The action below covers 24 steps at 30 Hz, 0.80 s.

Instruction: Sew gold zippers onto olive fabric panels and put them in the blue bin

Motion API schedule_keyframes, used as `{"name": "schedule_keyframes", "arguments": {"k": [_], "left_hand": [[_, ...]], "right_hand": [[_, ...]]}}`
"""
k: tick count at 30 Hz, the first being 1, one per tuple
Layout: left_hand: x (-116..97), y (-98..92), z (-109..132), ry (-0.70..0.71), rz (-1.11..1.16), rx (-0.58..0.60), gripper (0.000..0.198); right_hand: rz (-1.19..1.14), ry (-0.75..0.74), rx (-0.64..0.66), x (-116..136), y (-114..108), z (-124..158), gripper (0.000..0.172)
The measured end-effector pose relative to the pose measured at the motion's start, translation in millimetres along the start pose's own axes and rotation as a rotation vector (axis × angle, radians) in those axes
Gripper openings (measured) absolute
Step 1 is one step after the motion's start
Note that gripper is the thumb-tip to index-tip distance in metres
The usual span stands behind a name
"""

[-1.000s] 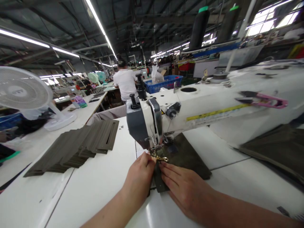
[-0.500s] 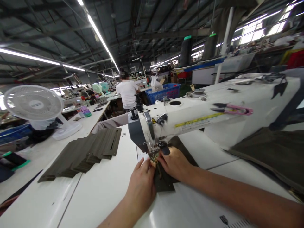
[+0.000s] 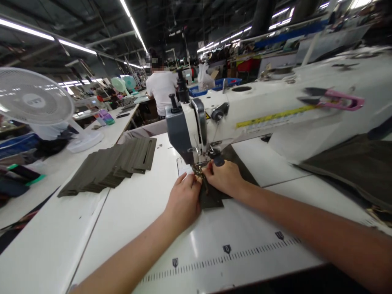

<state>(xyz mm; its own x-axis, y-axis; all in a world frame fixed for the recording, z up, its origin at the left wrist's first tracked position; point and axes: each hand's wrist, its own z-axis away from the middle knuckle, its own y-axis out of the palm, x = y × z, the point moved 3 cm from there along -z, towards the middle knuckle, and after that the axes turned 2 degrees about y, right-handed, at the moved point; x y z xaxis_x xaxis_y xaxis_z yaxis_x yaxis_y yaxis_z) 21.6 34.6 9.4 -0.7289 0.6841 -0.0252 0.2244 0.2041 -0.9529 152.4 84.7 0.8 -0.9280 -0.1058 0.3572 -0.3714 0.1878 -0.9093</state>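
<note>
Left hand: your left hand [image 3: 183, 200] lay at the front of the sewing machine [image 3: 199, 122], with its fingers [image 3: 190, 181] curled and clenched in a pinch on the brass fitting [image 3: 199, 173]; the fingertips partly hid it

Right hand: your right hand [image 3: 222, 177] lay just across from the left, its fingers [image 3: 211, 168] bent down beside the fitting; you could not tell from this view whether they gripped it or only pressed on the cloth

Work piece: the olive fabric panel [image 3: 212, 200] lay flat on the white table [image 3: 131, 228] under the machine head, with the fitting at its near part, close to the needle area

Step in hand: you appeared to be positioning the fitting on the panel by hand, with no clear sign of stitching under way

Next move: it seemed to call for the fitting to be squared under the needle, with the panel kept flat

Around you: a stack of olive panels [image 3: 113, 163] sat left of your hands, pink thread snips [image 3: 332, 99] lay on the machine arm, and a co-worker [image 3: 161, 87] sat beyond
</note>
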Motion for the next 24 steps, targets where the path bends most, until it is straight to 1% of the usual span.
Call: {"name": "schedule_keyframes", "arguments": {"k": [4, 6, 11, 13, 15, 20, 22, 24], "left_hand": [[-1.5, -0.9, -0.9, -0.005, -0.003, -0.006, 0.041], [-2.1, -1.2, -1.3, -0.006, -0.005, -0.009, 0.039], [-1.6, 0.4, -2.3, -0.004, -0.002, -0.011, 0.033], [-1.2, 1.3, -2.5, 0.002, 0.002, -0.022, 0.032], [-1.2, 1.9, -2.2, 0.003, -0.003, -0.026, 0.032], [-2.0, 0.5, -2.0, 0.000, -0.044, -0.015, 0.028], [-2.7, -0.7, -2.6, 0.012, -0.068, 0.001, 0.028], [-3.4, -1.7, -3.1, 0.032, -0.089, 0.020, 0.027]], "right_hand": [[-0.008, -0.018, 0.050, -3.8, -4.6, -1.5, 0.021], [-0.006, 0.004, 0.052, -4.0, -5.2, -1.1, 0.020], [0.014, 0.128, 0.004, -0.4, 2.4, -0.5, 0.026], [0.017, 0.138, -0.029, 0.1, 4.2, -1.4, 0.029], [0.013, 0.111, -0.042, -1.2, 3.0, -2.2, 0.030], [0.014, -0.061, -0.011, -4.4, -8.1, 0.9, 0.023], [0.058, -0.080, -0.038, -2.5, -10.7, 3.8, 0.028], [0.108, -0.069, -0.065, 1.2, -10.1, 5.8, 0.033]]}}
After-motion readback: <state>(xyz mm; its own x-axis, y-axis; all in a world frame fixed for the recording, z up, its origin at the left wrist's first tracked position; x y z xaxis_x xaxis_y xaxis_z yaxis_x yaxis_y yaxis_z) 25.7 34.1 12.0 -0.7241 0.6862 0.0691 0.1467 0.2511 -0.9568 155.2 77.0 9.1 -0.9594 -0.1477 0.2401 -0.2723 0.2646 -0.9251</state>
